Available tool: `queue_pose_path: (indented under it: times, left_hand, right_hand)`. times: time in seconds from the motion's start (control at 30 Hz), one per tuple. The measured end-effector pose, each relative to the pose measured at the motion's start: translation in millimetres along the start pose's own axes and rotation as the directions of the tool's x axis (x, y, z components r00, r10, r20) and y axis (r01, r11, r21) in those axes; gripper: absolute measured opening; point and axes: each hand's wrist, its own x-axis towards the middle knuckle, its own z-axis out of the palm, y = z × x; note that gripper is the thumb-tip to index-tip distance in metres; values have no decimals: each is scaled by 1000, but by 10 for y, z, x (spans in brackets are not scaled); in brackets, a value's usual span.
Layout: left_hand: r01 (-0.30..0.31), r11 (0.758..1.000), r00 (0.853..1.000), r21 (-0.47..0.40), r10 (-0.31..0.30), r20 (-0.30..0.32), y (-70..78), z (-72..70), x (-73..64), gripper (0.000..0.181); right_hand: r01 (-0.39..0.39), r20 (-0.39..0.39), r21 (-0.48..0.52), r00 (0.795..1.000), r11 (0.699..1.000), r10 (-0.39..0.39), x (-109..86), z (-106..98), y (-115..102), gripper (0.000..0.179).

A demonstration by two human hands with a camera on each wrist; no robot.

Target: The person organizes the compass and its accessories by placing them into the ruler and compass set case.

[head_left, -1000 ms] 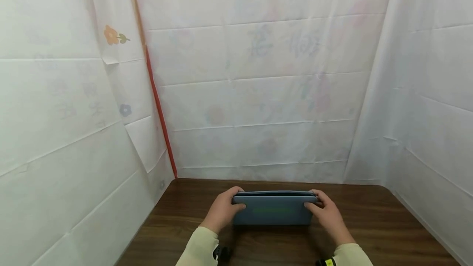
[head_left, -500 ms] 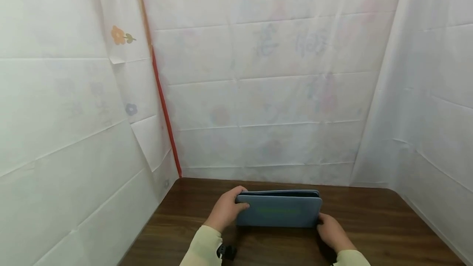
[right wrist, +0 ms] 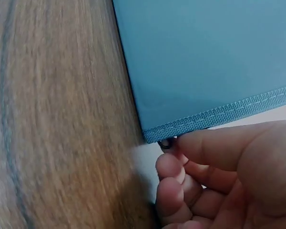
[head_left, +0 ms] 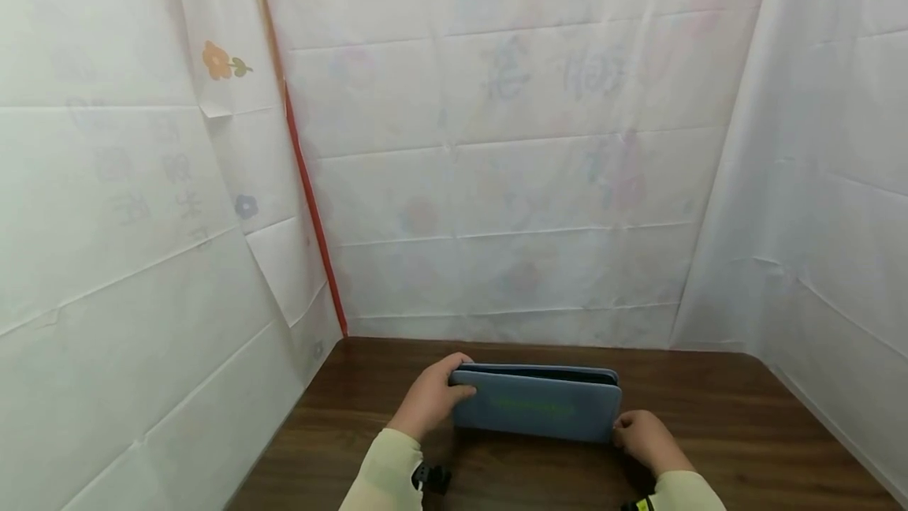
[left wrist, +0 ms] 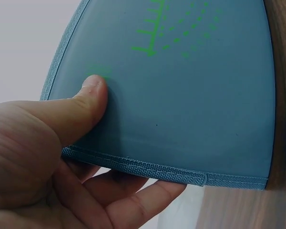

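Observation:
A flat blue zip pouch [head_left: 535, 408] with green printing stands on its long edge in the head view, its top opening parted and showing a dark gap. My left hand [head_left: 428, 397] grips its left end, the thumb flat on the printed face and the fingers behind, as the left wrist view shows. Down at the lower right corner, my right hand [head_left: 647, 440] pinches a small dark zipper pull [right wrist: 166, 143] between thumb and forefinger. Woven trim [right wrist: 224, 110] runs along that end of the pouch. The other fingers of my right hand are curled in.
Under the pouch lies a dark brown wood-grain table [head_left: 716, 408]. White sheeting [head_left: 496, 180] rises behind it and on both sides, with a red strip [head_left: 312, 203] at the left corner. Light sleeves cover both forearms.
My right hand has left the pouch's upper right corner and dropped to the lower right one, where it pinches the zipper pull. The pouch's right end has tilted slightly down; my left hand keeps its grip.

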Motion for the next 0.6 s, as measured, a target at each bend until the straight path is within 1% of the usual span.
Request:
queue_pose_path:
  times: [0.1,0.3,0.43,0.5,0.6]
  left_hand:
    - [-6,1000,1000,9,6,6,8,-11,-2,27]
    - [-14,1000,999,3,13,43,-9,-41,-1,25]
    - [-19,1000,999,5,19,44,-16,-52,10,26]
    - [-19,1000,999,9,19,39,-13,-55,11,25]
    - [-21,1000,999,19,21,37,-5,-55,13,25]
  right_hand:
    - [24,-8,6,1000,1000,-24,32,3,7,19]
    - [34,-16,25,999,999,-34,107,8,31,14]
    - [46,-38,46,998,998,-44,112,-5,37,11]
    - [32,-43,85,999,996,-29,111,-13,23,9]
    - [19,-48,94,999,995,-15,99,-50,0,7]
